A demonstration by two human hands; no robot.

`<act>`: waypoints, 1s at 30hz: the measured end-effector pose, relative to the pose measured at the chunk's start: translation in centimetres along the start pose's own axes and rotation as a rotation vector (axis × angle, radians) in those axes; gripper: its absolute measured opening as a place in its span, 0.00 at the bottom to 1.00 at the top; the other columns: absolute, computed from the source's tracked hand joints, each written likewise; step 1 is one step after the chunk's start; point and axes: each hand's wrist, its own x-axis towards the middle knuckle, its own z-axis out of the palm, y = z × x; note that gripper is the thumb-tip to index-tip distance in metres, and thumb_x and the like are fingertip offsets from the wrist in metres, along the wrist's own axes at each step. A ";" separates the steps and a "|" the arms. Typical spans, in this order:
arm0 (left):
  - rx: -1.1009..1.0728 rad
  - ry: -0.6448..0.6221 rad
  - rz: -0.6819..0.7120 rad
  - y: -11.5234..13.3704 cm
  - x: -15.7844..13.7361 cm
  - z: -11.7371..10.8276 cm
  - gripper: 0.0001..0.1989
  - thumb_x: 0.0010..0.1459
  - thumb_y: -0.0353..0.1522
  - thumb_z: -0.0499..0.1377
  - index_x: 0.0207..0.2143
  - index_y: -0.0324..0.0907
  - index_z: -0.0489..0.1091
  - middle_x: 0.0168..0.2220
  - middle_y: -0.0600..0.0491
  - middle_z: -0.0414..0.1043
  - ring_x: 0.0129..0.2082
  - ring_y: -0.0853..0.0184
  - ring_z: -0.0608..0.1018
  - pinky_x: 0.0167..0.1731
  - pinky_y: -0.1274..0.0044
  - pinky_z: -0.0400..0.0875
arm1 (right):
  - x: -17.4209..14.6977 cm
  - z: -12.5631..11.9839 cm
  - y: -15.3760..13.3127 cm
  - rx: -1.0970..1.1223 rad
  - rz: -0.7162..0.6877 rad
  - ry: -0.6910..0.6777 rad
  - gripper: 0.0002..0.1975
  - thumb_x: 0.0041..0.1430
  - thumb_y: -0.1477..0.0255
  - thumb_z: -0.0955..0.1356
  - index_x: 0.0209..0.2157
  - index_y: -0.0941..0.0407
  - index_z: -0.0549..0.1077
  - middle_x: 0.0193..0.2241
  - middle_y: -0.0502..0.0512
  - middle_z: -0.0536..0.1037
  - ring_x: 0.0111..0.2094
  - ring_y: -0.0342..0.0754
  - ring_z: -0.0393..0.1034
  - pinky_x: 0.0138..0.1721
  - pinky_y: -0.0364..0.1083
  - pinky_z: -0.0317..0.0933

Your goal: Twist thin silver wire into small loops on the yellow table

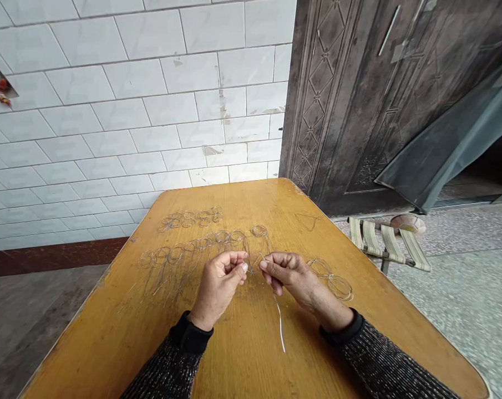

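Note:
Over the middle of the wooden table, my left hand [222, 284] and my right hand [291, 277] face each other a short gap apart. Both have thumb and forefinger pinched on a thin metal wire [280, 327]. A straight end of it hangs below my right hand, and a small curve shows between the fingertips. A wire piece with a round loop [259, 230] lies just beyond my hands. To the left runs a row of looped wire pieces [176, 255] with long straight tails.
The table [251, 360] carries more wire loops [188, 219] farther back, a wire coil [340, 287] at right and a bent wire triangle [307, 221]. Behind stand a tiled wall [151, 105] and a dark carved door [350, 111]. A strap-seat stool [388, 244] stands at right.

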 end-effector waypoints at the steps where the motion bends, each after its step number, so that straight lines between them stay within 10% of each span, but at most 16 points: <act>1: -0.043 0.020 -0.017 0.0 0.1 -0.1 0.11 0.49 0.32 0.59 0.37 0.37 0.70 0.25 0.55 0.67 0.22 0.73 0.70 0.22 0.80 0.67 | 0.0 0.0 0.0 0.017 0.014 -0.011 0.17 0.47 0.59 0.69 0.19 0.59 0.67 0.15 0.45 0.68 0.11 0.34 0.57 0.15 0.38 0.50; 7: -0.164 0.099 -0.062 0.3 0.4 -0.4 0.12 0.47 0.32 0.60 0.35 0.36 0.69 0.26 0.55 0.67 0.22 0.75 0.70 0.22 0.81 0.67 | 0.1 -0.1 -0.4 0.091 0.097 -0.026 0.21 0.40 0.60 0.73 0.34 0.58 0.69 0.16 0.42 0.68 0.13 0.36 0.62 0.15 0.37 0.55; 30: -0.314 -0.066 -0.123 0.7 -0.1 -0.1 0.14 0.50 0.39 0.59 0.34 0.37 0.68 0.29 0.52 0.68 0.24 0.74 0.70 0.23 0.81 0.64 | 0.2 -0.2 -0.2 0.111 0.109 0.106 0.17 0.41 0.59 0.72 0.22 0.59 0.68 0.12 0.45 0.70 0.12 0.36 0.61 0.16 0.37 0.54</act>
